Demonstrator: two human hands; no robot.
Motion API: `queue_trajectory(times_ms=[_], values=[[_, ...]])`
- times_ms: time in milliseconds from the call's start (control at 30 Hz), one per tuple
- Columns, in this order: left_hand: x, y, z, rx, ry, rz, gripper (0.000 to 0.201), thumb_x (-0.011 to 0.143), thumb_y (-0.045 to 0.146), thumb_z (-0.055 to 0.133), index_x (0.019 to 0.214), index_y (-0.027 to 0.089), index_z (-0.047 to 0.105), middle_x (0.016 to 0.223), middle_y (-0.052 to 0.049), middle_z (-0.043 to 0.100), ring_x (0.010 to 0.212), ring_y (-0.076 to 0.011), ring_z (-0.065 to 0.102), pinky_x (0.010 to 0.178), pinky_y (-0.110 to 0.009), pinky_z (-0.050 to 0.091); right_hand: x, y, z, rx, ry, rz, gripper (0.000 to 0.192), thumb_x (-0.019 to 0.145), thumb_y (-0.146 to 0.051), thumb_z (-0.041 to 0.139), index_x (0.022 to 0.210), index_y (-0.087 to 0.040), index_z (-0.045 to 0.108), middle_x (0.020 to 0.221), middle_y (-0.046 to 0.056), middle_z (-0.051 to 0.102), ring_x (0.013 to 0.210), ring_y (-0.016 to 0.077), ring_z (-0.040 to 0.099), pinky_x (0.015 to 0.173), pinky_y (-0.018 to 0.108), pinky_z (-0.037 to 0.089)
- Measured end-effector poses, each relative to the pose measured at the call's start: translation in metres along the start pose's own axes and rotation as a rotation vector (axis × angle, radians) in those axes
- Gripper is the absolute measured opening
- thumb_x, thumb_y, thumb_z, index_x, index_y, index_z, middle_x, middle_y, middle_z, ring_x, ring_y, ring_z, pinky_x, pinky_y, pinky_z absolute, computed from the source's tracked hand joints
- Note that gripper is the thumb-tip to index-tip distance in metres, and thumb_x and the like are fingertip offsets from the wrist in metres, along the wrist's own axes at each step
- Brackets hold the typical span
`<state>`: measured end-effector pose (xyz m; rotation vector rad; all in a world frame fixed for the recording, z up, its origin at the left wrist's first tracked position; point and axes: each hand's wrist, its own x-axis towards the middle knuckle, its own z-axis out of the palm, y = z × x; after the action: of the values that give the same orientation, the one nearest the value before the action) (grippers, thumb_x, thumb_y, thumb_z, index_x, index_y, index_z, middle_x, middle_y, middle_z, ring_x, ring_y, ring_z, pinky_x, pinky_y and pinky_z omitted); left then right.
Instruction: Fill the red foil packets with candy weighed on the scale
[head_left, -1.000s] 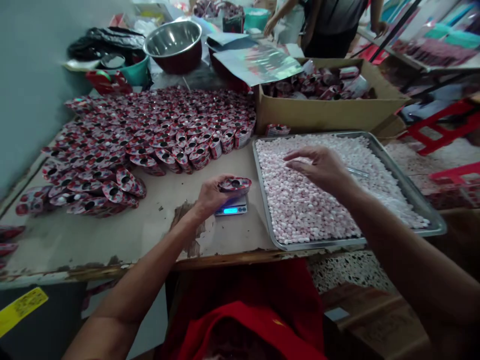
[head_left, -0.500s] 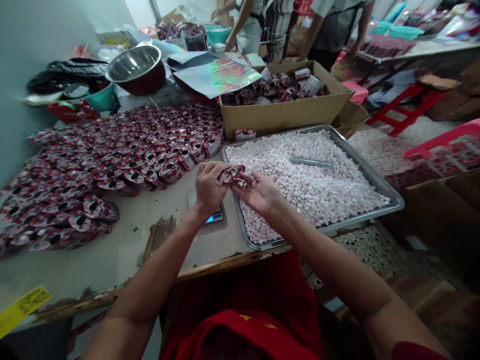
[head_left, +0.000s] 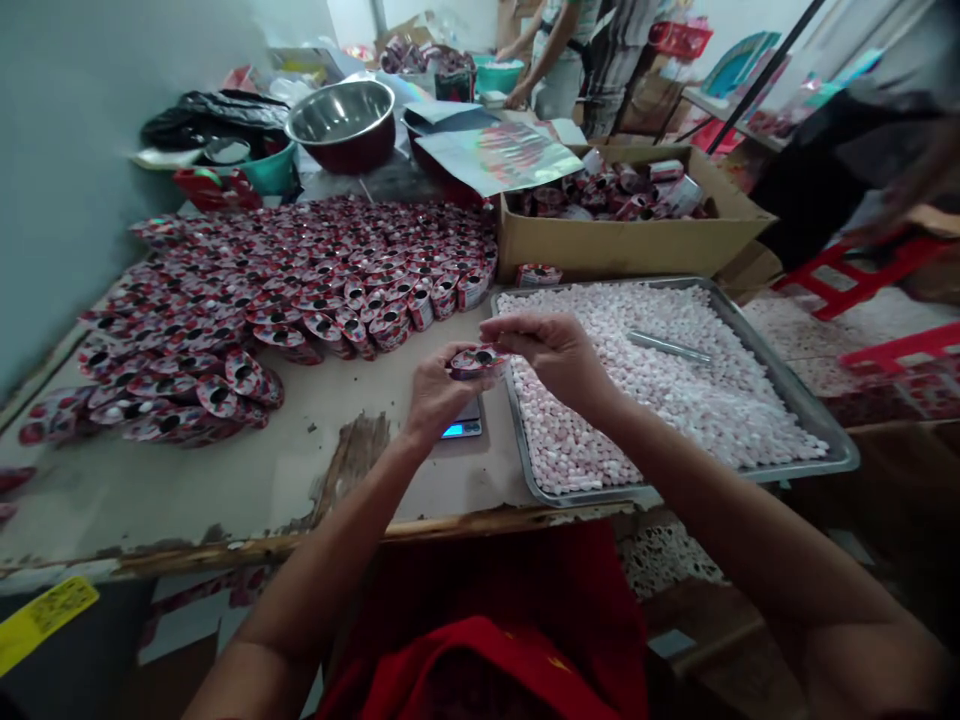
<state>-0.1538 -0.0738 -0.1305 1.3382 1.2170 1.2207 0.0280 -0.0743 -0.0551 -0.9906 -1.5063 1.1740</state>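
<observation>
My left hand [head_left: 436, 398] is closed around a small red-and-white printed container [head_left: 475, 362], which has a dark round hole in its top. Above that container my right hand [head_left: 562, 352] is turned palm down, its fingertips pinched together by the opening; what lies between them is hidden. Beneath the left hand, a small digital scale [head_left: 463, 425] with a lit blue display is partly covered. To the right, small whitish-pink pellets [head_left: 600, 440] fill a metal tray [head_left: 844, 455], and a shiny tube-like piece [head_left: 669, 346] lies on them.
Rows of similar printed containers [head_left: 322, 270] crowd the table's left. Behind the tray, a cardboard box [head_left: 615, 245] holds more of them. A steel bowl [head_left: 341, 125] and a silvery sheet [head_left: 502, 155] stand farther back. A red stool [head_left: 847, 285] and other people are beyond.
My right hand has turned from palm up with a few white pellets to a downward pinch over the container. The container is now more level. The view has swung left; a person at right has moved.
</observation>
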Motion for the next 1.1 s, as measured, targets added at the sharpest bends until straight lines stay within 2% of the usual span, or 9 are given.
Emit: queue_trajectory(times_ms=[167,367,467,600,733,833,933,1033,1100], values=[[-0.005,0.006,-0.012,-0.077,-0.007,-0.011,0.054,0.057,0.034,0.098,0.104,0.016,0.081,0.092,-0.001,0.081,0.086,-0.0232,0.076,0.08,-0.03,0.06,0.009,0.01,0.022,-0.474,-0.239,-0.248,0.036,0.096,-0.014,0.059,0.111,-0.031,0.087,0.128,0.004,0.08,0.121,0.0269,0.074,0.114,0.048,0.056],[-0.018,0.008,-0.03,-0.026,-0.005,-0.005,0.05,0.064,0.021,0.092,0.112,0.018,0.081,0.105,-0.002,0.082,0.095,-0.024,0.075,0.087,-0.031,0.059,-0.005,0.029,0.035,-0.721,-0.329,-0.391,0.053,0.1,-0.011,0.046,0.139,-0.03,0.076,0.15,0.006,0.07,0.149,0.0298,0.059,0.131,0.061,0.036],[-0.028,0.002,-0.043,0.022,-0.047,0.01,0.045,0.07,0.028,0.093,0.113,0.019,0.082,0.107,-0.004,0.082,0.099,-0.0257,0.075,0.089,-0.032,0.059,-0.01,0.045,0.035,-0.768,-0.362,-0.398,0.065,0.101,-0.011,0.043,0.161,-0.033,0.059,0.161,0.01,0.06,0.149,0.0318,0.057,0.13,0.063,0.039],[-0.037,-0.016,-0.068,-0.029,-0.029,-0.036,0.055,0.07,0.039,0.098,0.12,0.022,0.082,0.106,-0.006,0.082,0.102,-0.0269,0.076,0.088,-0.032,0.06,0.0,0.064,0.051,-0.761,-0.397,-0.42,0.078,0.103,-0.022,0.049,0.173,-0.053,0.032,0.163,0.006,0.058,0.147,0.0357,0.056,0.12,0.062,0.051],[-0.053,-0.018,-0.113,-0.082,0.026,-0.082,0.066,0.066,0.044,0.102,0.124,0.023,0.079,0.107,-0.009,0.082,0.099,-0.0264,0.077,0.09,-0.035,0.062,0.013,0.028,0.099,-0.487,-0.374,-0.208,0.053,0.103,-0.039,0.059,0.153,-0.055,0.063,0.15,0.001,0.07,0.138,0.0341,0.066,0.12,0.053,0.051],[-0.066,0.0,-0.196,-0.035,0.15,0.061,0.064,0.069,0.044,0.099,0.124,0.023,0.077,0.117,-0.01,0.08,0.102,-0.0252,0.077,0.095,-0.038,0.062,0.022,-0.015,0.139,-0.227,-0.11,0.026,0.035,0.09,-0.052,0.077,0.122,-0.04,0.085,0.131,0.004,0.081,0.133,0.0351,0.071,0.125,0.052,0.045],[-0.073,0.032,-0.329,0.22,0.346,0.17,0.056,0.07,0.037,0.096,0.121,0.022,0.076,0.123,-0.009,0.078,0.103,-0.0234,0.074,0.096,-0.038,0.061,0.028,-0.035,0.158,0.02,0.082,0.283,0.049,0.067,-0.053,0.093,0.109,-0.03,0.087,0.117,0.009,0.084,0.122,0.0369,0.077,0.119,0.048,0.052],[-0.075,0.059,-0.468,0.575,0.508,0.026,0.06,0.06,0.027,0.092,0.116,0.019,0.074,0.114,-0.006,0.078,0.1,-0.0233,0.07,0.094,-0.037,0.058,0.024,-0.022,0.158,0.073,0.08,0.542,0.046,0.057,-0.045,0.095,0.1,-0.029,0.087,0.115,0.01,0.084,0.123,0.0378,0.076,0.109,0.039,0.059],[-0.075,0.065,-0.536,0.765,0.493,-0.145,0.055,0.063,0.022,0.082,0.117,0.016,0.072,0.115,-0.007,0.077,0.102,-0.0231,0.068,0.094,-0.035,0.056,0.015,-0.003,0.153,0.027,0.02,0.63,0.044,0.059,-0.044,0.095,0.1,-0.032,0.087,0.118,0.01,0.084,0.126,0.0376,0.074,0.104,0.036,0.061]])
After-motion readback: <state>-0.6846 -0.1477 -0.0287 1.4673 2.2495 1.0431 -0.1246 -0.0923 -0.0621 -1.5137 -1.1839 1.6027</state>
